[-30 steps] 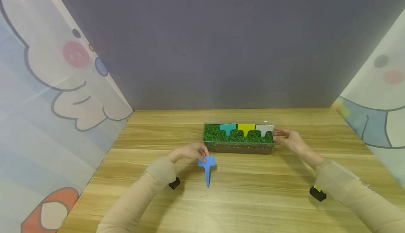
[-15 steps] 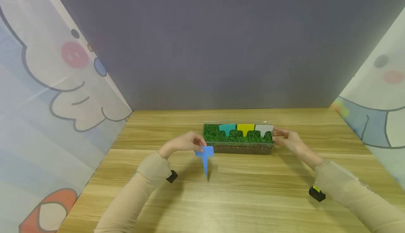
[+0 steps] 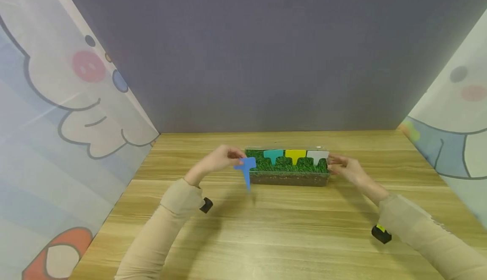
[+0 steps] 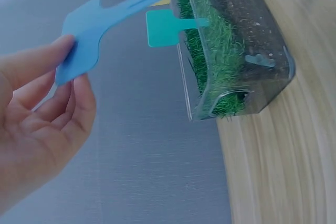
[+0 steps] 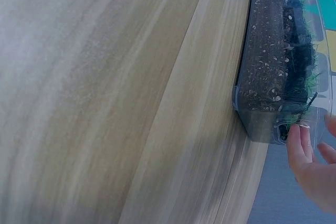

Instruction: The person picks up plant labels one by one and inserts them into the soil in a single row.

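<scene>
My left hand (image 3: 218, 158) pinches the head of a blue T-shaped plant label (image 3: 248, 165) between thumb and fingers. Its pointed stem hangs down in front of the left end of a clear planter box (image 3: 289, 180). In the left wrist view the blue label (image 4: 86, 35) is held apart from the box. Soil and green grass (image 3: 262, 166) fill the box. A teal label (image 3: 273, 153), a yellow label (image 3: 295, 155) and a white label (image 3: 317, 155) stand upright in it. My right hand (image 3: 351, 171) touches the box's right end with fairly straight fingers, near the end cutout (image 5: 286, 131).
The box stands on a wood-grain table (image 3: 289, 229) before a dark grey wall (image 3: 258, 60). Cartoon-printed curtains (image 3: 34, 166) border both sides. A small black device hangs under each wrist.
My left hand has moved away from me and slightly left, carrying the blue label up from the table to the box's left end. The right hand stays at the box.
</scene>
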Action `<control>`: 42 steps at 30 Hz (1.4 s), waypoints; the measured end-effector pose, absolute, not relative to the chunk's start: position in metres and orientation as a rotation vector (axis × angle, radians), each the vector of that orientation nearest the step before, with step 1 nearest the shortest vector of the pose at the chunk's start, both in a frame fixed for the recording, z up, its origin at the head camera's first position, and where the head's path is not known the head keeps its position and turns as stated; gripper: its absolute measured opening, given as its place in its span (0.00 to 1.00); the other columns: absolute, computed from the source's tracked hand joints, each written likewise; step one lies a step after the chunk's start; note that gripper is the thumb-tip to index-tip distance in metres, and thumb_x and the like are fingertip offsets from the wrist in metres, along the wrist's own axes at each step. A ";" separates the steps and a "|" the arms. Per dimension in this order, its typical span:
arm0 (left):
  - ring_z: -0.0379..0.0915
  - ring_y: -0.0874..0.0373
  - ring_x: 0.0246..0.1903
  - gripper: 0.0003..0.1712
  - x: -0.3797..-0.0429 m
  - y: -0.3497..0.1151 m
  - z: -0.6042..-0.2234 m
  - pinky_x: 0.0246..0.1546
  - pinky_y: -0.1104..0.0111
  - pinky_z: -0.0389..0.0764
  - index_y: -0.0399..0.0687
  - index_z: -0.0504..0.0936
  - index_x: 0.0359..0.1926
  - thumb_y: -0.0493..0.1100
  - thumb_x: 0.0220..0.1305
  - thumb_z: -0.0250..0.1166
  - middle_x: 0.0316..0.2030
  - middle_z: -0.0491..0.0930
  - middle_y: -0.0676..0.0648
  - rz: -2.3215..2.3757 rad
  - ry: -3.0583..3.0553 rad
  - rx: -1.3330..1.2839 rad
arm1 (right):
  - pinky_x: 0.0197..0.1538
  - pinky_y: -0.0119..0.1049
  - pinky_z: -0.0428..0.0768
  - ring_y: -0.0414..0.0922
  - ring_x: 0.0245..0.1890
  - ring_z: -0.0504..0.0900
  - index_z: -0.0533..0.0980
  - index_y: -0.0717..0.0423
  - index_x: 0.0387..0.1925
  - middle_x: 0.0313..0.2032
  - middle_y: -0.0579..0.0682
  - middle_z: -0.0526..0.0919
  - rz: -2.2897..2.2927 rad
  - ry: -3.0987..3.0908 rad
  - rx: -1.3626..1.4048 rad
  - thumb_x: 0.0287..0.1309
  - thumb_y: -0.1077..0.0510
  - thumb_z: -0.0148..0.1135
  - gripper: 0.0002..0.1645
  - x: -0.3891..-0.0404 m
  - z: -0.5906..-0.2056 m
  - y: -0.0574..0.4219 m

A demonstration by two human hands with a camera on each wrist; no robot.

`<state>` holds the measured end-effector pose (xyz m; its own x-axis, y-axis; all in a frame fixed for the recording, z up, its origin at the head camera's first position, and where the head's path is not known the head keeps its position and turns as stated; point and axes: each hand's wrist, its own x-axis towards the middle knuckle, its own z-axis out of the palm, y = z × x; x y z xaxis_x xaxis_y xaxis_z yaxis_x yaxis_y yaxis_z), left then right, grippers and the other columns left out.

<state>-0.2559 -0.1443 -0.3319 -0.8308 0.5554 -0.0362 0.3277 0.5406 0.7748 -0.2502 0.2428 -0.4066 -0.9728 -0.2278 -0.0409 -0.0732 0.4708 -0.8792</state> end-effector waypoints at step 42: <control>0.73 0.54 0.31 0.09 -0.289 -0.111 -0.356 0.32 0.72 0.79 0.35 0.81 0.37 0.29 0.53 0.61 0.35 0.79 0.42 1.285 2.978 0.856 | 0.49 0.44 0.77 0.56 0.44 0.75 0.52 0.69 0.63 0.54 0.73 0.63 -1.503 2.578 -0.258 0.61 0.61 0.49 0.32 -0.248 -0.408 0.243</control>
